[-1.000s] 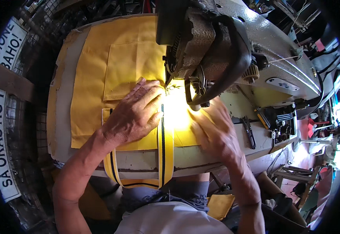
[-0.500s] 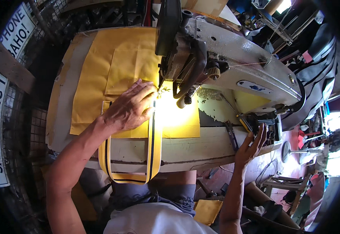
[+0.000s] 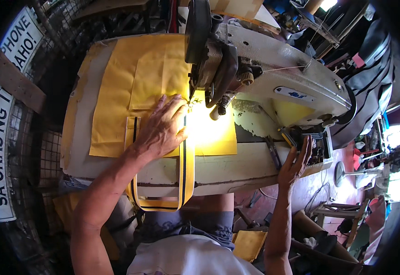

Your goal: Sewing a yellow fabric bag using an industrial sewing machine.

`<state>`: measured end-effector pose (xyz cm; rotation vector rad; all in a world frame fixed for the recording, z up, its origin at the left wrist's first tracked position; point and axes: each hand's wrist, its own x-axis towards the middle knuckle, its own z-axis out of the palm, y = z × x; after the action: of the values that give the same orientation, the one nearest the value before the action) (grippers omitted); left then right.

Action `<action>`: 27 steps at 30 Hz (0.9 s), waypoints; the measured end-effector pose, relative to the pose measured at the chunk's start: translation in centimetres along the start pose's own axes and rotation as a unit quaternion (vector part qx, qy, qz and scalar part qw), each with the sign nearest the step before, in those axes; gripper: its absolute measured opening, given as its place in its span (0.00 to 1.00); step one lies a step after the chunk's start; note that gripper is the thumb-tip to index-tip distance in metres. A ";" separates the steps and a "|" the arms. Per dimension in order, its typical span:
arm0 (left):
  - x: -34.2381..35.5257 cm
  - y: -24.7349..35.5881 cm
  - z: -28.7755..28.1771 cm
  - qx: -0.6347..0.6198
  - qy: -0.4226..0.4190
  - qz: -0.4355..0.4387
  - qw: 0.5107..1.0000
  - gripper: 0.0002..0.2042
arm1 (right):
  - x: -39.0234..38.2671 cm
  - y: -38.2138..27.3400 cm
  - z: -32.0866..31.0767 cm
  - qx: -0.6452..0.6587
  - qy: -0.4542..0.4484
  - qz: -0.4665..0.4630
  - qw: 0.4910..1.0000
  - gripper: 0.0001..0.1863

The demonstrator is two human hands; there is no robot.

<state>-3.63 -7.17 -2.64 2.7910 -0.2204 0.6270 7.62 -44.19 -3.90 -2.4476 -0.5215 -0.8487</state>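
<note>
My left hand (image 3: 163, 128) lies flat with fingers stretched on a yellow fabric panel (image 3: 110, 101), close beside the needle area of a sewing machine (image 3: 278, 59). Its fingertips rest at the lower edge of a yellow pocket-like patch (image 3: 161, 75). Beneath this hand runs a yellow strap (image 3: 188, 172) with a dark stripe, looping down over the table's front edge; the hand hides part of it. Bright lamplight washes out the fabric right of the needle. Raised at the table's right end, my right hand (image 3: 296, 162) is open and holds nothing, fingers extended beside a small tool tray (image 3: 321, 158).
A dark-handled tool (image 3: 273, 153) lies on the pale table (image 3: 236, 172), left of my right hand. Folded yellow fabric (image 3: 249, 245) sits below, near my lap. A wire grille and signs (image 3: 0, 151) stand at left. Dark material (image 3: 362, 87) hangs behind the machine.
The whole view has shifted slightly. My left hand stays flat on the fabric by the needle, and my right hand remains raised by the tray.
</note>
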 end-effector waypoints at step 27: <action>-0.2 0.0 0.3 -0.007 0.032 0.010 0.999 0.16 | -0.3 0.8 0.3 -0.050 0.001 -0.021 0.999 0.18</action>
<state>-3.72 -7.18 -2.98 2.7539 -0.2393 0.7159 7.95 -44.69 -4.58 -2.5339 -0.5451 -0.9144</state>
